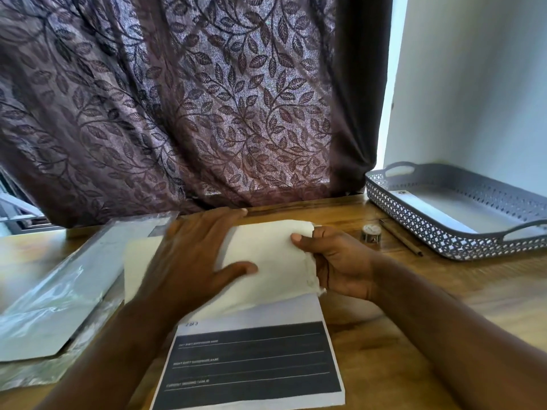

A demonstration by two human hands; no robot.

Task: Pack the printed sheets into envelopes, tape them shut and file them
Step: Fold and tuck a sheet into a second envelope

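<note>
A white envelope (pixel 275 261) is held a little above the wooden table, over a stack of printed sheets (pixel 251 362) with dark form bands. My right hand (pixel 340 261) grips the envelope's right end, thumb on top and fingers curled behind. My left hand (pixel 195 261) lies flat across the envelope's left half, fingers spread, and is motion-blurred. A small roll of tape (pixel 370 233) stands on the table right of my right hand.
A grey perforated tray (pixel 414 220) with handles sits at the right rear and holds a white envelope. A pencil (pixel 401 238) lies in front of it. A clear plastic pack of envelopes (pixel 59 291) lies at the left. A leaf-patterned curtain hangs behind the table.
</note>
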